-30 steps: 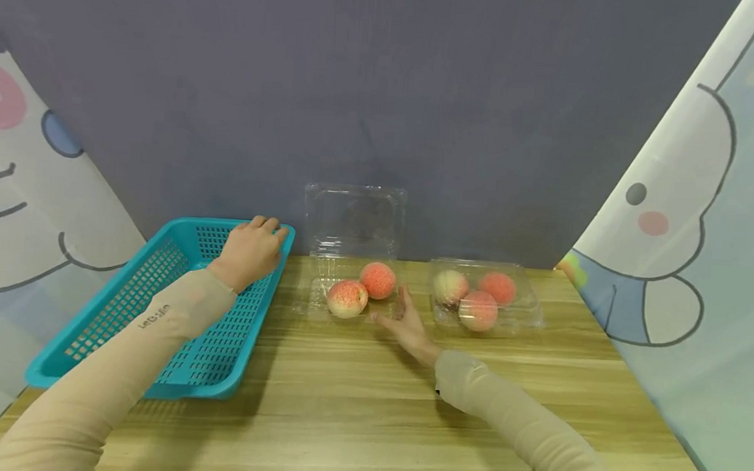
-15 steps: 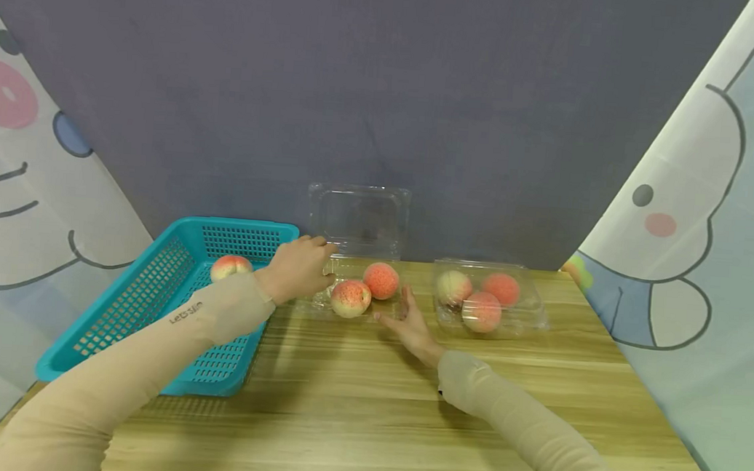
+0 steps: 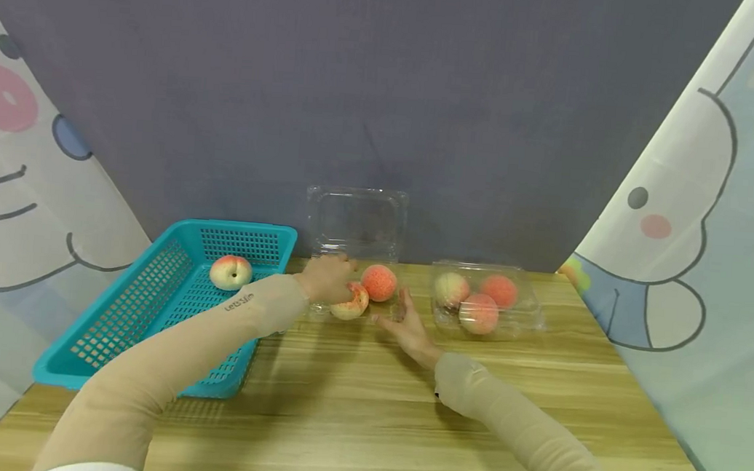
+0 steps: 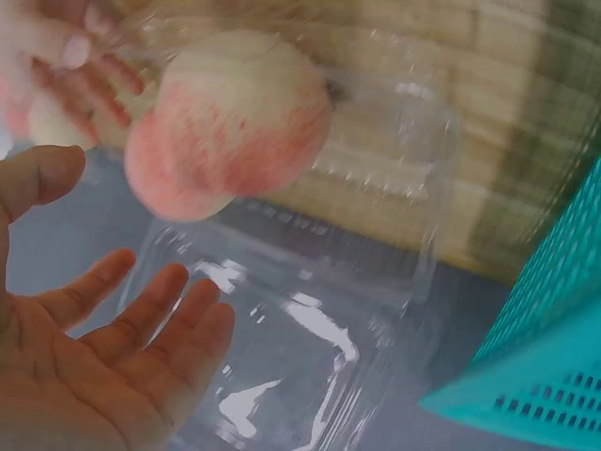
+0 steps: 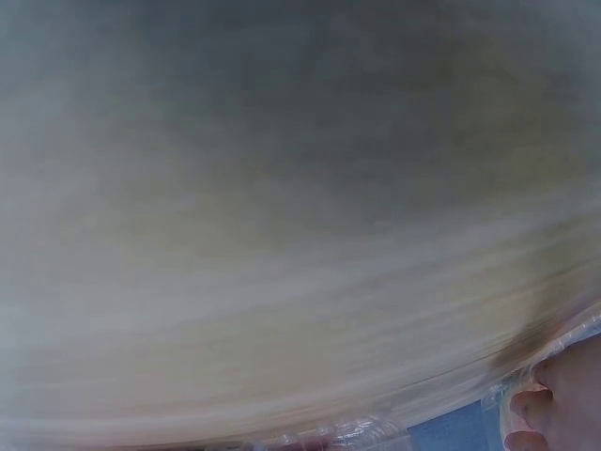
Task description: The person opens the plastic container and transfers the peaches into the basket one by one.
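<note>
My left hand (image 3: pixel 326 279) reaches over the left side of a clear plastic clamshell box (image 3: pixel 355 223) whose lid stands raised at the back. Beneath its fingers lies a yellow-and-red peach (image 3: pixel 350 309), partly hidden in the head view. A redder peach (image 3: pixel 379 283) sits beside it in the box. In the left wrist view the fingers (image 4: pixel 155 315) are spread, with nothing in the palm. My right hand (image 3: pixel 409 333) rests at the box's right front corner, thumb and fingers apart. Another peach (image 3: pixel 230 273) lies in the turquoise basket (image 3: pixel 55 368).
A second clear clamshell box (image 3: pixel 529 312), lid down, holds three peaches (image 3: pixel 479 314) right of my right hand. The basket stands at the left on the wooden table (image 3: pixel 364 424). A grey panel (image 3: pixel 386 105) rises behind. Blur fills most of the right wrist view.
My left hand has moved right, from the basket to above the near peach in the box. A peach now shows in the basket. The right hand has stayed in place.
</note>
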The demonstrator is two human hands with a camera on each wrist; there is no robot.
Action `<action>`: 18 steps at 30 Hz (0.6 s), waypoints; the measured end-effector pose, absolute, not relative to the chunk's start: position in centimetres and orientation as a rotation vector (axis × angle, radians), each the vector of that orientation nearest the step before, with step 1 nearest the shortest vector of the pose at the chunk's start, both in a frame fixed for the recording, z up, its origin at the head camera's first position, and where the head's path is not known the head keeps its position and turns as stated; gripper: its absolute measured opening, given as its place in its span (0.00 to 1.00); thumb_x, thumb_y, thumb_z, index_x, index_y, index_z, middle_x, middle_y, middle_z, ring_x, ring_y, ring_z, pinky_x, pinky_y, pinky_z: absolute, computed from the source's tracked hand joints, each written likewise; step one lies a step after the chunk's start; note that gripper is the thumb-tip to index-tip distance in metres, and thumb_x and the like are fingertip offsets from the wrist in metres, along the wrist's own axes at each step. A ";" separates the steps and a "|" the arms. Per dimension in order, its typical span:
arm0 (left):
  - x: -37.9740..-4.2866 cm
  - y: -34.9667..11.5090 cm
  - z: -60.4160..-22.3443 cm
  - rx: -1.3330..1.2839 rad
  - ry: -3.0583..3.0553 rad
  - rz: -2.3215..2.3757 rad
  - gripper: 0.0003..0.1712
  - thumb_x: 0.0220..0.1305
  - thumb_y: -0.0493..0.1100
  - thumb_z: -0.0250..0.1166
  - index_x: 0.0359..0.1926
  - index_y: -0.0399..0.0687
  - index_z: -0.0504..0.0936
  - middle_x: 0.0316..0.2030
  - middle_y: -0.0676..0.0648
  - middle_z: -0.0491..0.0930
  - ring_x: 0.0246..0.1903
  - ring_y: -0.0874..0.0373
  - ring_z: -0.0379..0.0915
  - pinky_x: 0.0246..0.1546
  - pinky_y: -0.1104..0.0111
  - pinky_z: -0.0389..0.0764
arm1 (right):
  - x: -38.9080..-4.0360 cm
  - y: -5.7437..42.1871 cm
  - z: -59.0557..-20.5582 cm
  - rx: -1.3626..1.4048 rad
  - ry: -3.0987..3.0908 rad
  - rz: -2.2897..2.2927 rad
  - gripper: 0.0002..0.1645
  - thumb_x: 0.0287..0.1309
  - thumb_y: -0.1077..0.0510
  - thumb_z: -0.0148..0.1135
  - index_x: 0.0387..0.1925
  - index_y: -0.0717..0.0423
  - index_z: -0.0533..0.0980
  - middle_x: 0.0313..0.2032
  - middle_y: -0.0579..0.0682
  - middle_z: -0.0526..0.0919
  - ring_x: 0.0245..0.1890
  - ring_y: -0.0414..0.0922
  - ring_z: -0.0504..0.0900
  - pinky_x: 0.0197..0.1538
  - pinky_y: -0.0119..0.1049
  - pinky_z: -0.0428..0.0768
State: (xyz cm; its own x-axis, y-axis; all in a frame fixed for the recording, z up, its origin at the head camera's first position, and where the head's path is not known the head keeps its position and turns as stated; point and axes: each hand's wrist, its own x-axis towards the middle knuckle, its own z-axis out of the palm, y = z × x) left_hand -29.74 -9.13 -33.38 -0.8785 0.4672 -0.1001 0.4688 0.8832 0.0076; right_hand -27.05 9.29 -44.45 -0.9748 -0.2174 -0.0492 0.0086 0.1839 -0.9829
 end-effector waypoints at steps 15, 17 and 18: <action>-31.8 -7.6 -36.1 0.544 2.868 0.005 0.36 0.54 0.56 0.61 0.62 0.47 0.66 0.61 0.40 0.65 0.61 0.42 0.61 0.57 0.49 0.66 | -27.1 9.3 -45.0 -0.212 2.326 -1.864 0.59 0.55 0.53 0.62 0.70 0.57 0.29 0.72 0.55 0.34 0.70 0.57 0.40 0.69 0.51 0.49; -32.0 -7.4 -36.4 0.524 2.854 0.028 0.39 0.52 0.56 0.63 0.63 0.47 0.65 0.62 0.40 0.64 0.61 0.43 0.60 0.57 0.49 0.66 | -26.5 9.2 -44.1 -0.209 2.321 -1.853 0.60 0.55 0.53 0.62 0.70 0.57 0.29 0.71 0.56 0.34 0.70 0.57 0.40 0.69 0.51 0.49; -32.2 -7.4 -36.7 0.518 2.849 0.048 0.40 0.50 0.56 0.64 0.63 0.47 0.65 0.62 0.40 0.65 0.61 0.43 0.60 0.57 0.49 0.66 | -26.3 9.2 -43.7 -0.213 2.314 -1.854 0.59 0.55 0.53 0.62 0.70 0.58 0.28 0.71 0.57 0.34 0.70 0.58 0.40 0.69 0.51 0.49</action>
